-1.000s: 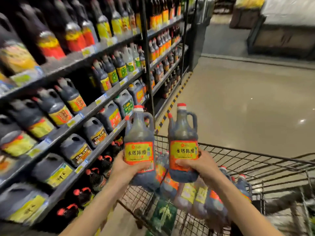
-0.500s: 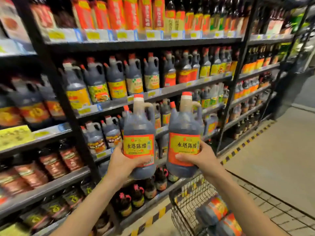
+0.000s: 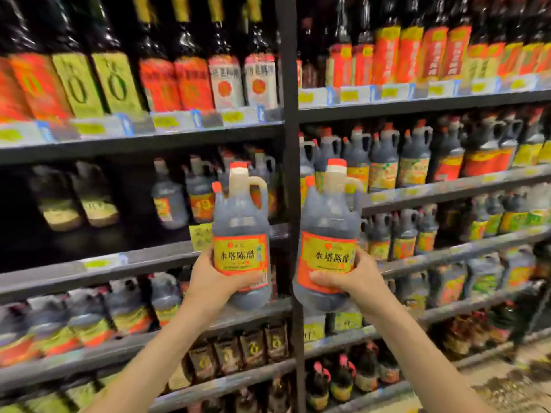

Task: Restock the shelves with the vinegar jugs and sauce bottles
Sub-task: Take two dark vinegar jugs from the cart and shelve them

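The left hand (image 3: 214, 281) is gripping a dark, red-capped plastic vinegar jug (image 3: 240, 228) at frame centre; the right hand (image 3: 343, 278) is gripping a matching jug (image 3: 326, 231) beside it. Neither is shelved yet, and the black metal shelf (image 3: 89, 268) at middle left is looking part-empty.

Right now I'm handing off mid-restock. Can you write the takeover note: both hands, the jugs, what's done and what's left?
Left hand: grips the left vinegar jug round its lower body, upright.
Right hand: grips the right vinegar jug the same way, upright.
Both jugs are in the air in front of the shelving, either side of the black upright post. Neither stands on a shelf.
Done: two jugs in hand at the shelves.
Left: set both down. The middle shelf left of the post shows a dark gap that probably has room. No cart is in view.
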Motion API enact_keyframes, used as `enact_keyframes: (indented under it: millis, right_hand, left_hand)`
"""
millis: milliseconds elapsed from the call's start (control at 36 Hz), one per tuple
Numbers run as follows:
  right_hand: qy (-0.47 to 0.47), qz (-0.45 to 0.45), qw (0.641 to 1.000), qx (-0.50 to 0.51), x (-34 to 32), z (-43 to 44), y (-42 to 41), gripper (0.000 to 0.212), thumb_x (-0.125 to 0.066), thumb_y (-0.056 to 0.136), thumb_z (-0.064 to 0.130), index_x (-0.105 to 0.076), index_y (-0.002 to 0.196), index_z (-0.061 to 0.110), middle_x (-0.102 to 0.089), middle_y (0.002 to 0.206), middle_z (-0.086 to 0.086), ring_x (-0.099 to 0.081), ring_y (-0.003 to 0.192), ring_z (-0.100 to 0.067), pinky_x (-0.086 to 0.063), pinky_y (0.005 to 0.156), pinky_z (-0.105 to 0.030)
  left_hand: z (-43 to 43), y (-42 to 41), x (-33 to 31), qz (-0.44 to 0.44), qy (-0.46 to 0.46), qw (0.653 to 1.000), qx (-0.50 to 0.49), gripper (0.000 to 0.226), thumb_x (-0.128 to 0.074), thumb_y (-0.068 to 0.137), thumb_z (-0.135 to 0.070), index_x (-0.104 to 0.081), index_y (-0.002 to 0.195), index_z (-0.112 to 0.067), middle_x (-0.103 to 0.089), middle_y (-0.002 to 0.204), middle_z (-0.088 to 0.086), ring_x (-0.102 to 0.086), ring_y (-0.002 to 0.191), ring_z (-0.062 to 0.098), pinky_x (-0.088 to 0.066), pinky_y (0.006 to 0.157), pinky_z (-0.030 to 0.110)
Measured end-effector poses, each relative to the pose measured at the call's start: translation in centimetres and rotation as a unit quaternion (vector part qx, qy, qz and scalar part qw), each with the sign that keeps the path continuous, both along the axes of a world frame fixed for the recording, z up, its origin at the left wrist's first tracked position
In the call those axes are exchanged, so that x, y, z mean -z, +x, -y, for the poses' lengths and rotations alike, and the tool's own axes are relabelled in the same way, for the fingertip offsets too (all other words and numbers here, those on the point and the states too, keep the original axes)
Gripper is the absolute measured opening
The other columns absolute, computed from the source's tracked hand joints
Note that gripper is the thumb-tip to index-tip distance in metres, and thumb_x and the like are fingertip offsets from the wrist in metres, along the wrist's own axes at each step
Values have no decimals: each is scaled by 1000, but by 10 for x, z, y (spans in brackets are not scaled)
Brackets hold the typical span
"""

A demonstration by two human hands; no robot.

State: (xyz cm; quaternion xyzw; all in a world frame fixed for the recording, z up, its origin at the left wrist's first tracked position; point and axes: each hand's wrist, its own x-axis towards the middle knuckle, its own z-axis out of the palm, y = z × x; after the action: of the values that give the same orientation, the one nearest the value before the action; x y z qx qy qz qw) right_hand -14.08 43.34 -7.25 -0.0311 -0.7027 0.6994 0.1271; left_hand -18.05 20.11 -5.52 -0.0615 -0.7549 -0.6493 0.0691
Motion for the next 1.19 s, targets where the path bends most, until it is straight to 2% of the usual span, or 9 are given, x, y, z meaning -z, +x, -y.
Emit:
enact_keyframes:
  millis: [83,139,278,472,556,694,889,1028,1194]
  right_hand:
    - [-4,-8,1000,-16,-5,25,-13,74,-93,43,4,-58,109,9,-72,95,-2,-70,75,-6,-56,61,-17]
    - [-2,-17,1000,-18,-6,38,-21,77,-94,39,11,-59,108,12,-72,96,-1,-71,79,-9,-56,62,-19]
    - [-5,-25,999,-29,-10,62,-38,80,-89,37,19,-59,110,13,-74,95,-1,-71,83,-13,-55,63,-22]
    - [4,-30,998,-47,-16,74,-56,82,-94,38,18,-55,110,19,-71,99,1,-70,84,-9,-55,65,-22]
    - [12,-36,998,-49,-16,75,-69,79,-94,37,18,-56,107,22,-71,97,3,-70,83,-6,-55,63,-19]
    - [14,-51,997,-57,-17,71,-95,75,-87,39,17,-56,107,20,-73,89,6,-70,80,-5,-54,59,-16]
    - [40,-67,995,-67,-20,56,-127,64,-89,53,-1,-54,98,29,-69,87,10,-67,75,5,-52,57,-13]
    - [42,-80,992,-83,-22,44,-148,75,-90,33,21,-55,100,26,-73,84,10,-69,79,-1,-53,59,-15]
    - [29,-81,992,-96,-21,27,-161,75,-90,33,19,-58,101,21,-74,85,12,-71,79,-7,-54,58,-17]
  left_hand:
    - [30,-7,-4,-2,-7,1000,-20,66,-95,43,-15,-53,93,-27,-68,90,-5,-67,75,4,-54,65,26]
    - [46,-11,-6,-2,-10,999,-33,81,-93,29,-32,-53,99,-26,-68,96,-3,-67,86,13,-54,73,35]
    - [73,-22,-8,-22,-14,998,-61,69,-90,51,-5,-51,106,-22,-66,96,-6,-64,88,10,-50,66,22]
    - [84,-35,-13,-45,-11,996,-76,79,-89,55,-5,-45,121,-14,-62,100,-8,-61,86,1,-46,60,13]
    - [85,-43,-14,-55,-13,995,-79,82,-89,55,-9,-44,123,-14,-62,105,-6,-61,91,3,-47,65,17]
    - [78,-63,-19,-87,-31,991,-99,80,-89,55,-9,-44,121,-16,-60,101,-11,-60,87,-1,-46,60,10]
    - [62,-101,-22,-120,-30,986,-111,83,-91,51,-12,-43,119,-20,-60,106,-9,-61,93,1,-48,69,16]
    - [48,-125,-23,-146,-37,982,-112,86,-91,52,-11,-42,122,-19,-58,110,-9,-60,92,-5,-49,65,5]
    - [30,-147,-19,-171,-31,979,-107,84,-91,52,-8,-42,120,-18,-58,105,-13,-59,91,-12,-49,68,7]
